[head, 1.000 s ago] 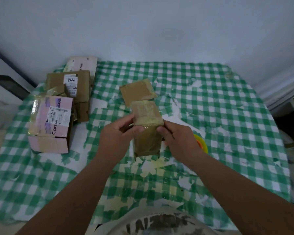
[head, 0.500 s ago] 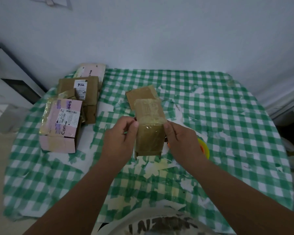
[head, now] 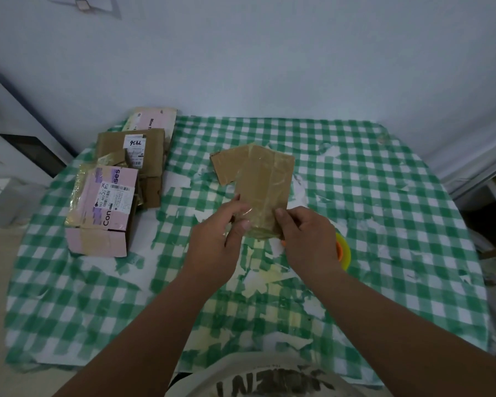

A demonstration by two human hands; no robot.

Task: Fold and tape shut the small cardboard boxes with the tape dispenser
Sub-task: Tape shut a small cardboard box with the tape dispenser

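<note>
You have tipped the small brown tape-wrapped cardboard box (head: pixel 265 184) flatter since a moment ago. Your left hand (head: pixel 216 239) and right hand (head: pixel 307 239) each pinch its near end above the green-checked counter (head: pixel 384 210)

A single head-worn wide-angle view looks forward and down from close above the checked table (head: pixel 384 196), the wall (head: pixel 269 67) at twelve o'clock, the person's torso at six.

Pink box (head: pixel 103 207), well left of the hands: "Con", "ises"; brown box (head: pixel 131 151) beyond it: white label, handwritten "7956"; shirt (head: pixel 269 381) print below: not legible.
</note>
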